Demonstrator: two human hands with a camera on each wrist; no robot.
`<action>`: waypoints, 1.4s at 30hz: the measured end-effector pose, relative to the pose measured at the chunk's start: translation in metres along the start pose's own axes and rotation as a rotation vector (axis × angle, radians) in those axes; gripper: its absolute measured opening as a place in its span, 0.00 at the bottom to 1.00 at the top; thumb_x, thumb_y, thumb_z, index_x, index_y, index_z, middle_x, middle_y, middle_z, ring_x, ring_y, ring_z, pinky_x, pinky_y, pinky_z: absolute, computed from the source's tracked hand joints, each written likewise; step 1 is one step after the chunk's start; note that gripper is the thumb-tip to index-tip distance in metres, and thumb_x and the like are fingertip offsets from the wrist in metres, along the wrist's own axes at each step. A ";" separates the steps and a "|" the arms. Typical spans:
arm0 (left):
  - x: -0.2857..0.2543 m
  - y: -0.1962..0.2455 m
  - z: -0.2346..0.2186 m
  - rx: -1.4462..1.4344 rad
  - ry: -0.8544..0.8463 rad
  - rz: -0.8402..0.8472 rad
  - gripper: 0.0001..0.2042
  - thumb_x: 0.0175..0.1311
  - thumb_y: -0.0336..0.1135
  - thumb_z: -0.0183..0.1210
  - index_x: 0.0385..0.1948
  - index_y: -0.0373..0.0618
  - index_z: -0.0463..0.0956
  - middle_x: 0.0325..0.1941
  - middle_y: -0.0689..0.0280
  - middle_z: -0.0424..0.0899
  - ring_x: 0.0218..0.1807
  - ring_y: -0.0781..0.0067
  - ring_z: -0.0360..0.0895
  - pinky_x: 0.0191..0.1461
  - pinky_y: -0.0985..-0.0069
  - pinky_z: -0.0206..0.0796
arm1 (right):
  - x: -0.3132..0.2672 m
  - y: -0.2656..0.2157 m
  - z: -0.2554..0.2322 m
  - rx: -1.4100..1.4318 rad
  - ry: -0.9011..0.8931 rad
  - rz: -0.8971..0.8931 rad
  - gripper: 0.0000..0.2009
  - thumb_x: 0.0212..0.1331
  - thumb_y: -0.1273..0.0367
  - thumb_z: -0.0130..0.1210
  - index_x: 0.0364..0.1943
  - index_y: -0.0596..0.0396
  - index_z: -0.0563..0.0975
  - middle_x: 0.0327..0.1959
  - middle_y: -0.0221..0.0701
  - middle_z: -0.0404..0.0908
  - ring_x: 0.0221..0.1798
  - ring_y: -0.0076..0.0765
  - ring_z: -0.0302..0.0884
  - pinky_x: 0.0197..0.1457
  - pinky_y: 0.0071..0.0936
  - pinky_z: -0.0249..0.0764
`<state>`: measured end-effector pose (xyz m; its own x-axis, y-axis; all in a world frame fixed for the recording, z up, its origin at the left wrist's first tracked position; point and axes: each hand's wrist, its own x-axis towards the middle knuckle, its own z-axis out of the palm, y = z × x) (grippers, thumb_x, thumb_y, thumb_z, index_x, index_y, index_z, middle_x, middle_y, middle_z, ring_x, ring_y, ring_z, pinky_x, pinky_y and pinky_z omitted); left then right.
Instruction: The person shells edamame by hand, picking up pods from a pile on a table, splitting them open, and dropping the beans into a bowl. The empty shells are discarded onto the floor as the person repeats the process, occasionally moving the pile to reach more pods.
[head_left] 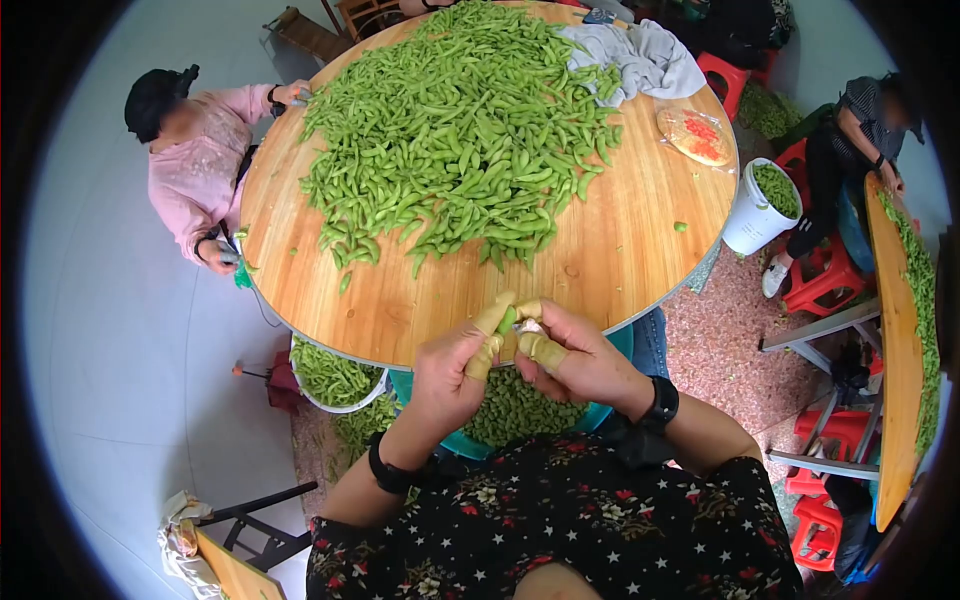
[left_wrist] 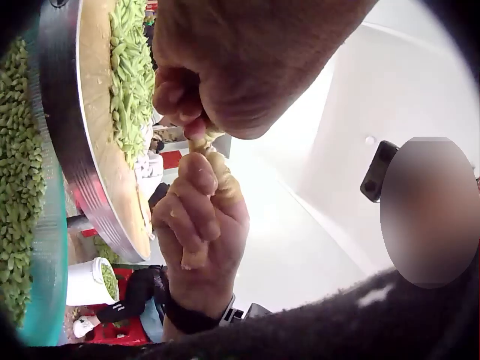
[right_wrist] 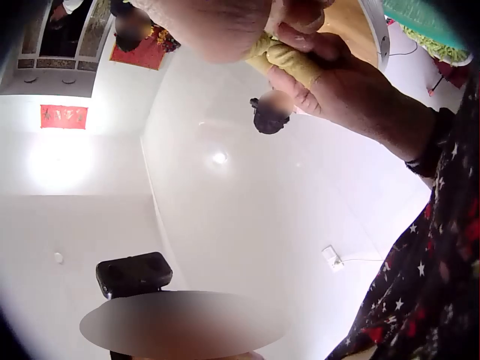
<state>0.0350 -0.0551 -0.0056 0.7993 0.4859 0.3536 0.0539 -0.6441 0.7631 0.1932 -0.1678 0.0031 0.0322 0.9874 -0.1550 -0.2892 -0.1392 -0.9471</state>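
Observation:
Over the table's near edge both hands meet at a green edamame pod (head_left: 507, 320). My left hand (head_left: 450, 375) pinches it from the left between thumb and finger. From the other side my right hand (head_left: 580, 360) grips it with curled fingers. Yellowish coverings (head_left: 543, 350) wrap thumbs and some fingers of both hands. Directly below is a teal basin (head_left: 622, 348) holding many shelled green beans (head_left: 520, 412). In the left wrist view the right hand (left_wrist: 199, 217) touches the left hand at the fingertips; the pod is mostly hidden there.
A big heap of pods (head_left: 460, 130) covers much of the round wooden table (head_left: 640, 240). A grey cloth (head_left: 640, 60) and a bagged flat round item (head_left: 695, 137) lie at its far right. A white bucket (head_left: 750, 225) stands right. One person (head_left: 205, 150) sits left, another (head_left: 860, 140) right.

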 end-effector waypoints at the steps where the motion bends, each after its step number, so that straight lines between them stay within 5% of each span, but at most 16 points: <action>1: 0.000 0.001 0.000 0.002 -0.006 0.000 0.22 0.61 0.22 0.51 0.60 0.42 0.70 0.36 0.56 0.82 0.28 0.68 0.78 0.35 0.76 0.72 | 0.000 0.001 0.000 -0.025 0.007 -0.016 0.07 0.71 0.69 0.42 0.47 0.52 0.68 0.23 0.23 0.70 0.15 0.14 0.62 0.17 0.15 0.58; 3: -0.001 0.003 0.000 0.002 -0.013 -0.001 0.22 0.62 0.23 0.51 0.60 0.41 0.70 0.34 0.57 0.82 0.27 0.69 0.78 0.35 0.75 0.72 | 0.001 0.005 0.000 -0.051 0.015 -0.030 0.06 0.71 0.68 0.41 0.47 0.52 0.68 0.23 0.23 0.70 0.15 0.14 0.61 0.17 0.15 0.58; 6: -0.007 0.004 0.003 0.281 0.065 0.328 0.19 0.66 0.27 0.49 0.59 0.37 0.70 0.24 0.67 0.76 0.25 0.77 0.73 0.31 0.82 0.67 | 0.001 0.010 0.000 -0.140 -0.015 -0.184 0.06 0.71 0.68 0.42 0.45 0.51 0.68 0.23 0.23 0.70 0.15 0.15 0.61 0.17 0.15 0.58; 8: -0.012 0.002 -0.001 -0.312 -0.108 -0.225 0.18 0.66 0.27 0.52 0.58 0.38 0.71 0.25 0.68 0.76 0.25 0.79 0.73 0.29 0.83 0.66 | 0.000 0.005 -0.002 0.251 -0.092 0.116 0.05 0.70 0.66 0.42 0.43 0.50 0.68 0.22 0.24 0.71 0.15 0.17 0.63 0.17 0.16 0.60; 9: -0.012 -0.004 -0.001 -0.311 -0.107 -0.225 0.18 0.66 0.27 0.52 0.58 0.38 0.71 0.25 0.68 0.76 0.25 0.79 0.73 0.29 0.83 0.66 | 0.001 0.006 -0.004 0.251 -0.093 0.115 0.05 0.70 0.66 0.42 0.43 0.50 0.68 0.22 0.24 0.71 0.15 0.17 0.63 0.17 0.16 0.60; 11: -0.012 -0.021 0.003 -1.308 -0.157 -0.624 0.17 0.66 0.26 0.54 0.57 0.38 0.72 0.26 0.70 0.77 0.25 0.80 0.74 0.28 0.82 0.66 | 0.005 0.012 -0.009 0.482 -0.152 0.205 0.06 0.70 0.65 0.43 0.42 0.50 0.68 0.23 0.27 0.72 0.14 0.21 0.65 0.15 0.17 0.60; 12: -0.011 -0.020 0.005 -1.308 -0.158 -0.623 0.17 0.66 0.26 0.54 0.57 0.38 0.72 0.26 0.70 0.77 0.25 0.80 0.74 0.28 0.82 0.66 | 0.007 0.014 -0.010 0.482 -0.152 0.204 0.06 0.70 0.65 0.43 0.42 0.50 0.68 0.23 0.27 0.72 0.14 0.21 0.65 0.15 0.17 0.60; 14: -0.011 -0.016 0.012 -0.092 0.003 -0.105 0.14 0.64 0.25 0.56 0.52 0.37 0.75 0.26 0.70 0.77 0.25 0.79 0.75 0.28 0.82 0.67 | 0.011 0.018 -0.007 0.381 -0.028 0.192 0.07 0.71 0.65 0.42 0.42 0.51 0.68 0.23 0.29 0.72 0.14 0.23 0.67 0.13 0.18 0.61; 17: -0.009 -0.013 0.012 0.372 0.141 0.282 0.10 0.64 0.26 0.56 0.46 0.36 0.76 0.25 0.72 0.76 0.25 0.81 0.74 0.28 0.83 0.66 | 0.011 0.016 -0.001 0.267 0.039 0.196 0.07 0.71 0.65 0.41 0.41 0.51 0.68 0.23 0.28 0.72 0.14 0.22 0.67 0.13 0.19 0.61; 21: -0.011 -0.015 0.019 0.170 0.226 0.105 0.07 0.65 0.26 0.55 0.42 0.37 0.76 0.24 0.68 0.77 0.25 0.79 0.75 0.28 0.82 0.66 | 0.010 0.017 0.003 0.211 0.034 0.177 0.07 0.71 0.65 0.42 0.41 0.51 0.68 0.24 0.28 0.73 0.15 0.22 0.69 0.14 0.20 0.63; 23: -0.014 -0.024 0.015 -0.479 0.086 -0.451 0.06 0.65 0.28 0.54 0.40 0.37 0.76 0.26 0.57 0.79 0.25 0.60 0.77 0.28 0.72 0.68 | 0.008 0.016 0.004 -0.013 0.078 0.217 0.07 0.69 0.64 0.45 0.41 0.52 0.68 0.25 0.27 0.74 0.14 0.20 0.69 0.14 0.20 0.62; 27: -0.012 -0.020 0.013 -0.144 0.060 -0.207 0.07 0.66 0.27 0.51 0.39 0.37 0.76 0.25 0.56 0.78 0.24 0.55 0.75 0.28 0.69 0.67 | 0.010 0.026 -0.010 -0.234 0.036 0.130 0.08 0.68 0.65 0.47 0.45 0.52 0.70 0.25 0.28 0.74 0.18 0.25 0.70 0.20 0.21 0.64; 29: -0.015 -0.018 0.015 0.120 0.043 -0.011 0.06 0.61 0.22 0.51 0.37 0.36 0.74 0.27 0.54 0.76 0.28 0.50 0.75 0.32 0.64 0.67 | 0.012 0.031 -0.009 -0.700 0.264 -0.392 0.11 0.62 0.66 0.56 0.44 0.54 0.71 0.26 0.32 0.74 0.24 0.32 0.73 0.27 0.29 0.67; 32: -0.016 -0.004 0.013 0.174 -0.020 0.045 0.06 0.54 0.19 0.53 0.34 0.34 0.71 0.30 0.50 0.75 0.32 0.45 0.73 0.36 0.60 0.67 | 0.017 0.030 -0.007 -0.770 0.250 -0.433 0.11 0.55 0.68 0.58 0.36 0.58 0.70 0.27 0.44 0.73 0.32 0.53 0.74 0.34 0.40 0.69; 40: -0.031 0.010 -0.002 0.220 -0.010 0.015 0.04 0.57 0.22 0.56 0.33 0.36 0.74 0.27 0.54 0.73 0.29 0.48 0.74 0.34 0.59 0.65 | 0.019 0.033 -0.012 -0.922 0.139 -0.448 0.07 0.53 0.73 0.54 0.33 0.60 0.69 0.28 0.47 0.72 0.34 0.58 0.72 0.36 0.43 0.69; 42: -0.047 0.005 -0.043 0.399 -0.242 -0.171 0.04 0.58 0.28 0.56 0.32 0.38 0.75 0.31 0.54 0.76 0.33 0.49 0.76 0.37 0.57 0.66 | 0.013 0.029 -0.014 -0.949 0.113 -0.421 0.06 0.53 0.73 0.53 0.33 0.59 0.70 0.28 0.46 0.73 0.35 0.57 0.73 0.37 0.43 0.70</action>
<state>-0.0286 -0.0558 0.0050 0.8726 0.4834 0.0700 0.3830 -0.7661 0.5161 0.1987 -0.1597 -0.0308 0.0594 0.9639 0.2597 0.6352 0.1642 -0.7547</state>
